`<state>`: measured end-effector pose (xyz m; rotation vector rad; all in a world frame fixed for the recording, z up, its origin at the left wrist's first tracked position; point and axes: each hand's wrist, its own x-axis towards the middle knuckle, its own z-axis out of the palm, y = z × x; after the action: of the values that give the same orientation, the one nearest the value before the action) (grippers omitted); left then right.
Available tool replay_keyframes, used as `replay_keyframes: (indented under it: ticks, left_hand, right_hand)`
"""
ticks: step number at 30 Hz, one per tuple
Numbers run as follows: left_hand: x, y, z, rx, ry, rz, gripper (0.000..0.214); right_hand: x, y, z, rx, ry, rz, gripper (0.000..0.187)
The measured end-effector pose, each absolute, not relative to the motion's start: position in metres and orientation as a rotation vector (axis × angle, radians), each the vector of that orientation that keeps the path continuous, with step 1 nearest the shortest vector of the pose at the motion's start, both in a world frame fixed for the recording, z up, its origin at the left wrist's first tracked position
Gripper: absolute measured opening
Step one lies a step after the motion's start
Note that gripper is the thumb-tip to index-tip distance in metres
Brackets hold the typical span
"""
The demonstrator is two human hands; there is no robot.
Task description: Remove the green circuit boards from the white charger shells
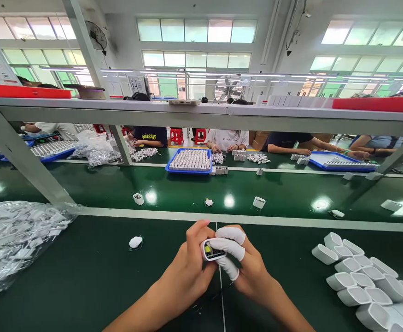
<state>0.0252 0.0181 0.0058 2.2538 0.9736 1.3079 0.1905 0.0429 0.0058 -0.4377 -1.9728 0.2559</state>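
Note:
Over the green bench, my left hand (pixel 195 258) is wrapped round a white oval plastic housing (pixel 204 254). Its open end faces me and shows a yellow part and dark circuitry inside. White finger cots cover several fingers of my right hand (pixel 237 253). Those fingers are closed against the housing's right side and rim, hiding part of it. To the left of my hands a small circuit board with a white cap (pixel 136 242) lies on the bench.
Many white housings (pixel 362 272) stand grouped at the right. A clear bag of white parts (pixel 18 249) lies at the left. Beyond a pale rail, a green belt (pixel 180 189) carries scattered housings and boards. Co-workers sit opposite by a blue tray (pixel 168 168); a metal shelf (pixel 201 115) spans above.

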Motion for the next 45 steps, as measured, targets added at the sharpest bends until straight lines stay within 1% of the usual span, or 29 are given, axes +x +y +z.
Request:
replay_keyframes:
  ticks: [3,6,9,12,15,18,21,24,26,27,29,32,33,35,37,39,41,45]
  left_hand:
    - [0.028,0.015,0.005,2.224,0.830,1.451,0.072]
    - [0.032,0.009,0.006,2.155,0.654,1.530,0.078]
    - [0.033,0.004,0.008,2.183,0.580,1.564,0.081]
    - [0.030,0.004,0.009,2.268,0.601,1.555,0.083]
    - [0.026,0.005,0.009,2.304,0.611,1.538,0.085]
    - [0.025,0.005,0.010,2.311,0.630,1.488,0.085]
    - [0.024,0.002,0.014,2.260,0.765,1.402,0.081]
    - [0.022,0.001,0.018,2.139,1.020,1.213,0.075]
    - [0.019,0.004,0.018,2.111,1.134,1.082,0.076]
    - [0.018,0.006,0.018,2.121,1.174,1.033,0.077]
    - [0.015,0.013,0.017,2.154,1.251,0.980,0.081]
    - [0.013,0.020,0.020,2.202,1.374,1.055,0.086]
    - [0.013,0.021,0.022,2.241,1.377,1.102,0.087]
    - [0.013,0.020,0.027,2.372,1.295,1.180,0.081]
    - [0.015,0.018,0.030,2.504,1.134,1.280,0.063]
    - [0.016,0.015,0.032,2.527,0.988,1.419,0.049]
    - [0.016,0.012,0.032,2.479,0.872,1.528,0.048]
    - [0.014,0.006,0.034,2.490,0.708,1.617,0.053]
  right_hand:
    - [0.190,0.035,0.004,-0.428,-1.839,0.238,0.040]
    - [0.192,0.023,0.005,-0.405,-1.747,0.398,0.048]
    - [0.197,0.016,0.008,-0.417,-1.748,0.392,0.045]
    - [0.201,0.015,0.006,-0.391,-1.812,0.263,0.043]
    - [0.204,0.016,0.000,-0.353,-1.887,0.141,0.046]
    - [0.204,0.018,-0.005,-0.399,-1.899,0.129,0.055]
    - [0.201,0.022,-0.003,-0.378,-1.910,0.215,0.055]
    - [0.195,0.029,0.003,-0.418,-1.931,0.338,0.049]
    - [0.190,0.034,0.004,-0.462,-1.929,0.457,0.042]
    - [0.187,0.037,0.002,-0.477,-1.900,0.550,0.037]
    - [0.180,0.044,-0.005,-0.509,-1.717,0.840,0.024]
    - [0.170,0.053,-0.018,-0.576,-1.325,1.216,0.006]
    - [0.167,0.055,-0.021,-0.595,-1.255,1.273,0.006]
    - [0.163,0.052,-0.023,-0.611,-1.173,1.357,0.016]
    - [0.162,0.042,-0.022,-0.608,-1.048,1.529,0.022]
    - [0.163,0.028,-0.017,-0.592,-0.920,1.698,0.023]
    - [0.165,0.015,-0.012,-0.584,-0.889,1.766,0.025]
    - [0.167,0.000,0.001,-0.588,-0.943,1.750,0.032]
